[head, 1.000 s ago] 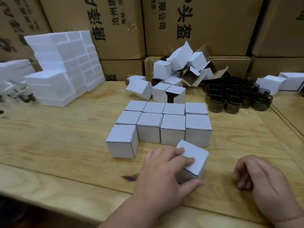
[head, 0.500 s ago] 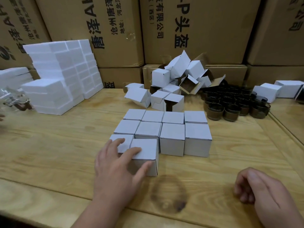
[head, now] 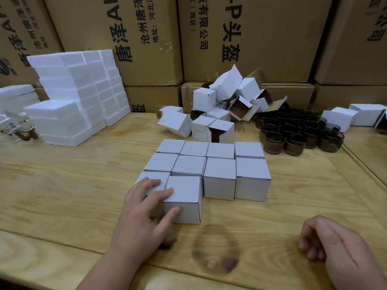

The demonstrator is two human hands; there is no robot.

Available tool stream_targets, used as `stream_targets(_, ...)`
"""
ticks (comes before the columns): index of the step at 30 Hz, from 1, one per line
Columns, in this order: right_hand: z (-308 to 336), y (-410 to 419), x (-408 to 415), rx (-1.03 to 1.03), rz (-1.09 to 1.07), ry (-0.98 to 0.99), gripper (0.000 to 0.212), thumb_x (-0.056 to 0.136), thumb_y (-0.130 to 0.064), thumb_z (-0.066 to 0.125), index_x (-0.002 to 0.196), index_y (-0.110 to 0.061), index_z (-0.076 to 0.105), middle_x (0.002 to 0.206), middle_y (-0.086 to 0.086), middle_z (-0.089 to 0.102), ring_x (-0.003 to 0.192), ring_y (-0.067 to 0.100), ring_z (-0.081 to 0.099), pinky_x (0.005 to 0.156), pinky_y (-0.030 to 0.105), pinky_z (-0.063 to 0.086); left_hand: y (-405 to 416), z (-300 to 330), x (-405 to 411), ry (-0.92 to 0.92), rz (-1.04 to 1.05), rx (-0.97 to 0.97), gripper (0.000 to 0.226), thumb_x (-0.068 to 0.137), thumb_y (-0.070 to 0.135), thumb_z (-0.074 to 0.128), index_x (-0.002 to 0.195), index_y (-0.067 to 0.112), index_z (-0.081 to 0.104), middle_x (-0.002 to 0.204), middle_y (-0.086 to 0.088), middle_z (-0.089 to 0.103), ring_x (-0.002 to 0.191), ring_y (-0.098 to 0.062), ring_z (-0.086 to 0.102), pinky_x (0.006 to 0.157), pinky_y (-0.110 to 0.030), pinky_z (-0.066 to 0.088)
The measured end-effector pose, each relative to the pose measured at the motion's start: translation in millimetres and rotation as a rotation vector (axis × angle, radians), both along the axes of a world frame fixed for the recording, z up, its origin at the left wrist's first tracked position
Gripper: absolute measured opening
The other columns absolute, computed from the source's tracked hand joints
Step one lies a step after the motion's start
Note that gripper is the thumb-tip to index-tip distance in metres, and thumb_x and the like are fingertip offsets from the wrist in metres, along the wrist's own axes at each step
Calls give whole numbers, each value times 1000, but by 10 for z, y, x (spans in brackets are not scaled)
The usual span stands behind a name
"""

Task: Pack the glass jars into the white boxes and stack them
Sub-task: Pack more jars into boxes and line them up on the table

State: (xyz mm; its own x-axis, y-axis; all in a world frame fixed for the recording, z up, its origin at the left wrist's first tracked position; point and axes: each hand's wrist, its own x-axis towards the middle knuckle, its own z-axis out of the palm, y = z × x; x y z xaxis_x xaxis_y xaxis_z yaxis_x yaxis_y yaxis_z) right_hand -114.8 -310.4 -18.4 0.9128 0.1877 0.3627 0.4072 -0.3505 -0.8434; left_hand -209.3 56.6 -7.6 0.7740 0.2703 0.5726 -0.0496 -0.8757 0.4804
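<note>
A block of closed white boxes (head: 219, 170) stands in rows on the wooden table (head: 62, 185). At its front a further closed white box (head: 186, 191) sits against the row behind. My left hand (head: 144, 208) rests on this box, fingers laid straight over its top and the neighbouring box, thumb against its front face. Loosely curled and holding nothing, my right hand (head: 335, 245) lies on the table at the lower right. Dark glass jars (head: 293, 130) stand clustered at the back right. Behind the block lies a pile of open white boxes (head: 222, 105).
White foam slabs (head: 77, 95) are stacked at the back left. Large brown cartons (head: 251, 38) wall off the rear. Two more white boxes (head: 343, 118) lie at the far right past the jars. A clear plastic item (head: 14, 122) sits at the left edge.
My left hand has slid the white box from the front centre leftwards and set it against the block beside the front-left box. My right hand has stayed put.
</note>
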Motion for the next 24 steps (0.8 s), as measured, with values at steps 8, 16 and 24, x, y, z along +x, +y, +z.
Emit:
stream_targets(8, 62, 11, -22, 30, -12, 34, 81, 86, -90, 30, 81, -19, 69, 64, 6, 69, 45, 10, 55, 48, 13, 44, 131, -94, -2, -97, -90, 36, 36, 91, 47, 63, 114, 23, 75, 130, 4, 63, 132, -26, 53, 116, -21, 30)
stream_targets(16, 107, 21, -54, 49, 19, 34, 78, 89, -86, 31, 85, -17, 68, 65, 7, 69, 47, 13, 56, 49, 15, 45, 219, -68, 47, -134, -147, 44, 41, 101, 56, 50, 116, 25, 73, 127, 2, 65, 127, -24, 56, 114, -23, 33)
stream_targets(24, 163, 40, -94, -63, -8, 27, 64, 93, -75, 40, 79, -19, 69, 65, 5, 68, 50, 13, 57, 51, 17, 44, 217, -36, 67, -143, -129, 102, 45, 102, 53, 47, 112, 19, 74, 128, 3, 62, 124, -22, 57, 111, -46, 40)
